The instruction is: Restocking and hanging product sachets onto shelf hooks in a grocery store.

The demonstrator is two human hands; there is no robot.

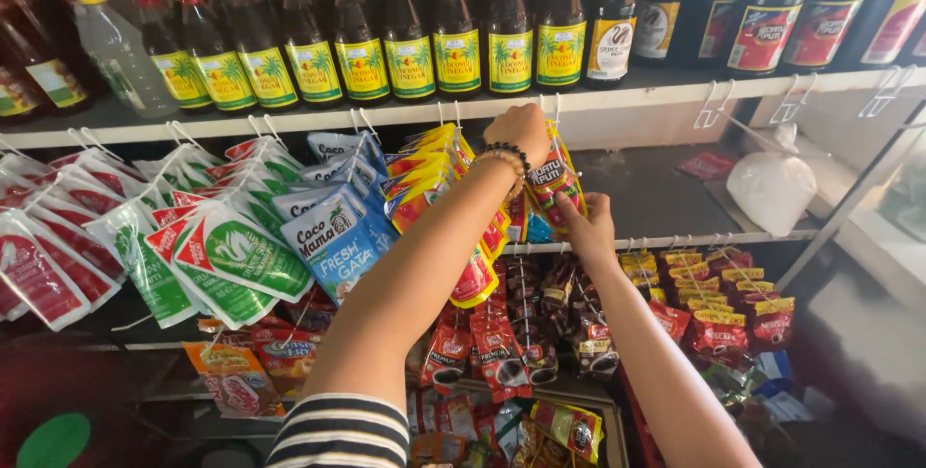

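Red-labelled dark sachet [555,178] gripped by both hands' fingers [577,215].

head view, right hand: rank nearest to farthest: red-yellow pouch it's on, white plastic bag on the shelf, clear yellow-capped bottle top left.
From the right hand:
1. Red-yellow pouch: in its fingers, hanging just above; the left hand grips its top.
2. White plastic bag: on the middle shelf, to the right.
3. Clear yellow-capped bottle: top shelf, far left.
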